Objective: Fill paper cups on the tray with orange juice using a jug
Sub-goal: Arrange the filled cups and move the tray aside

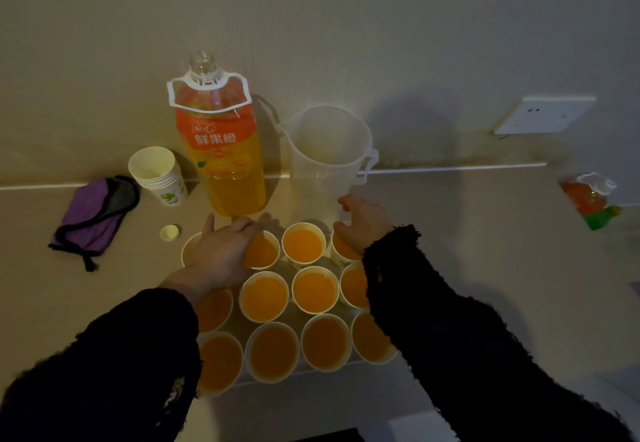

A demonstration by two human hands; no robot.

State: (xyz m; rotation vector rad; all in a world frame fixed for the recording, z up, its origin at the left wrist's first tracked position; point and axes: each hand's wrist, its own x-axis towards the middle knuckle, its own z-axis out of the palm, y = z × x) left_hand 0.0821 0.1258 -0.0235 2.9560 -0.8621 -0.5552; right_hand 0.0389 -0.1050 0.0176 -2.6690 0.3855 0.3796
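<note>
head view: the tray [277,382] sits on the worktop [467,240], packed with cups [265,298] in three rows. nearly all of them show orange juice close to the rim. the cup at the tray's far left corner is mostly covered and shows a pale inside, so i cannot tell whether it is filled. the left hand [221,251] lies over that corner with fingers stretched out and relaxed, touching the rims and holding nothing. the right hand [363,223] is at the tray's far right corner, fingers loosely curled beside the corner cup. i cannot tell whether it grips that cup or only rests there.

the jug [329,143] stands upright just behind the tray, looking empty, with neither hand on it. its handle is on the right side. the bottle [221,150] stands behind the tray's left half, uncapped and more than half full. its cap [169,232] lies just left of the tray. further left of the tray are a stack of spare cups [157,175] and a purple pouch [95,213].

the jug looks like thin, stiff plastic, probably light now and best taken by the handle. the full cups are likely soft-walled and easy to squash or slop, so a light hold low on the wall seems wise. the bottle is probably heavy and smooth, so the neck loop or both hands would suit it.
</note>
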